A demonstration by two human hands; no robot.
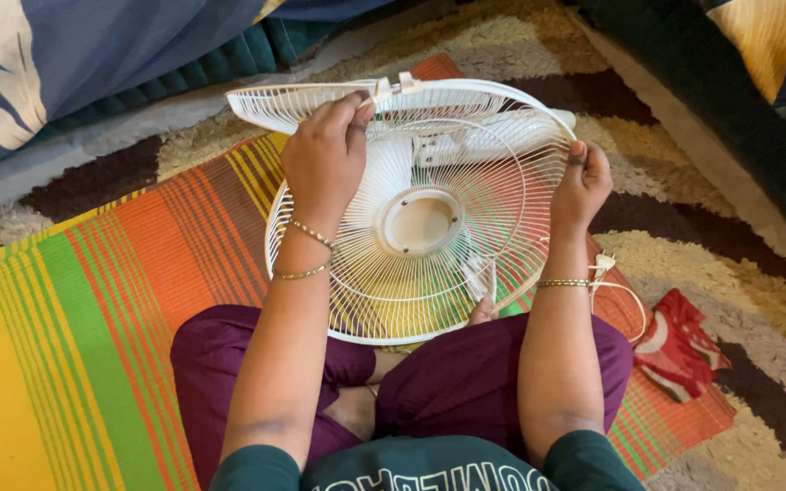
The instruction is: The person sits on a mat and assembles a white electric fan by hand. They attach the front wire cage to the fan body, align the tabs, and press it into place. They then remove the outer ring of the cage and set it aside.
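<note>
Head view: both hands, left hand (323,159) and right hand (581,185), clasp white fan guard (420,223) rim.

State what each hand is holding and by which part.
Both hold the white fan grille. The left hand grips its upper rim where the two halves part; the right hand grips its right rim.

Striped orange-green mat (93,300), patterned shaggy rug (739,273), blue floral bedding (75,55)

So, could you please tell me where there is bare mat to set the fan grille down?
The striped mat lies bare left of the left hand and knee. It is crowded on the right: a white cord and red cloth lie beside the right hand, both hands holding the white fan grille.
</note>
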